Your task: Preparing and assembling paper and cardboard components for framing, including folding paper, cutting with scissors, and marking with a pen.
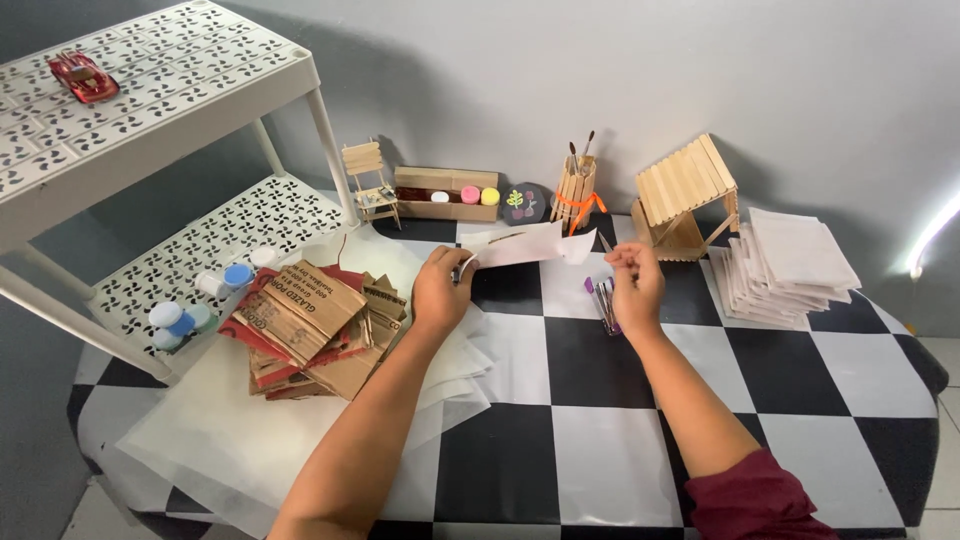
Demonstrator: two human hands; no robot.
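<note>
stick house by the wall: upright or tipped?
Upright. The stick house stands on its base on the checkered table, slanted roof on top, beside the stack of white sheets.

Wall: a plain grey wall (560, 70) is running behind everything, well beyond the fingertips.
Table: a black-and-white checkered tabletop (600, 440) is spreading beneath the fingers.
Shelf: a white perforated rack (150, 90) is standing left of the fingers (two tiers showing).
Light: a bright strip (930, 235) is glowing far right.
</note>
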